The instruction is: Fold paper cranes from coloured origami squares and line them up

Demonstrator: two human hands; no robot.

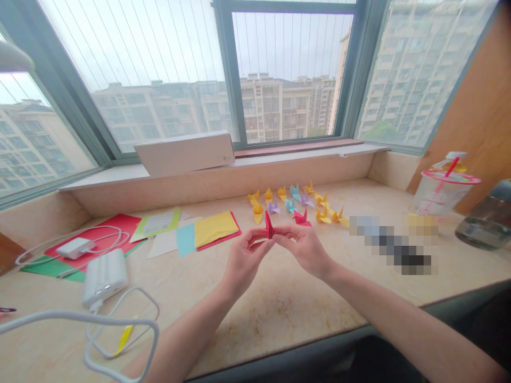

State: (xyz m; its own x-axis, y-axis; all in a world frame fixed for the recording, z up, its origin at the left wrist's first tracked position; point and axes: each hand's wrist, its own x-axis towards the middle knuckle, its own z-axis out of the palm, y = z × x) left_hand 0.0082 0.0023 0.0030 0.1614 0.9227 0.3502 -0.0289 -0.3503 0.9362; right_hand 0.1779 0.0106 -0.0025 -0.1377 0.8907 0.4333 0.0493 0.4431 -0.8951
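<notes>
Red paper (269, 226) up between both hands, above the table (287, 314). Left hand (246, 256) pinching its left side, right hand (302, 247) its lower right. Looks like mid-shaping a fold; next move calls for light, even fingertip pressure. Paper's narrow, pointed, upright, layered. Birds (257, 213) behind: crisp-creased, pointed. Sheets (215, 230): flat, thin, stacked. Table's mottled, stone-like.

Up it stands, the red folded paper (270, 225), slim and creased, narrow point at the top, pinched low on both its left and right sides, right there about the middle of the scene between left and right!
</notes>
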